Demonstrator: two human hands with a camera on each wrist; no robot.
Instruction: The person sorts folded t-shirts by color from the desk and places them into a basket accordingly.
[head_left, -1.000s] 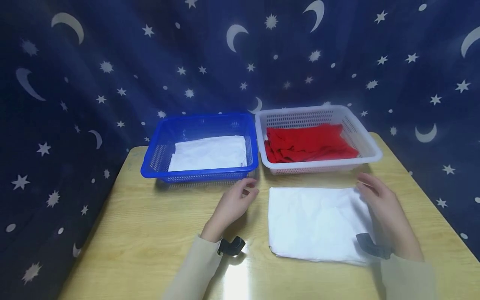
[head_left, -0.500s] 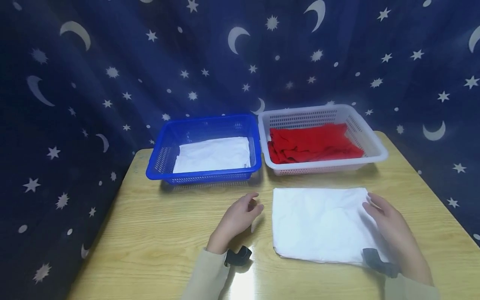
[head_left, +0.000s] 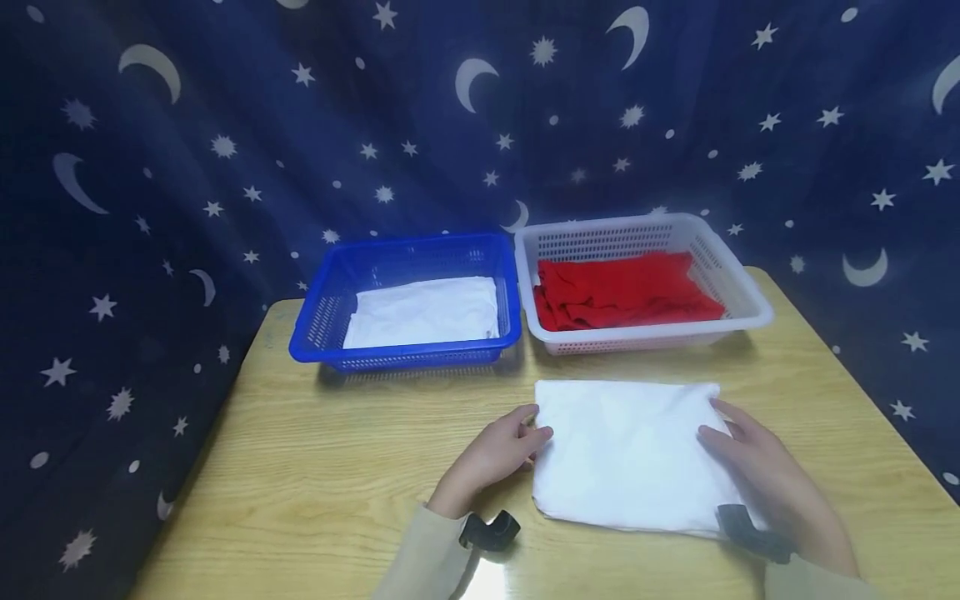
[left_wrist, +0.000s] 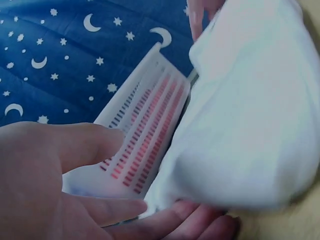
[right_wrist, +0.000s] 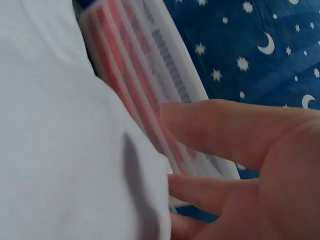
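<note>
A folded white cloth lies flat on the wooden table, in front of the baskets. At its left edge is my left hand, thumb over the border. The left wrist view shows those fingers reaching under the cloth's edge, with the thumb raised apart from them. My right hand is at the opposite edge, thumb above the fabric. In the right wrist view its fingertips meet the cloth's side, and a gap separates thumb and fingers.
Behind the cloth stands a white basket with red fabric inside. A blue basket beside it on the left holds another folded white cloth. A dark blue curtain with moons and stars surrounds the table.
My left hand has come right and nearer, reaching the cloth's left edge. My right hand has drawn back from the far corner and moved slightly left. The cloth has shifted a little left.
</note>
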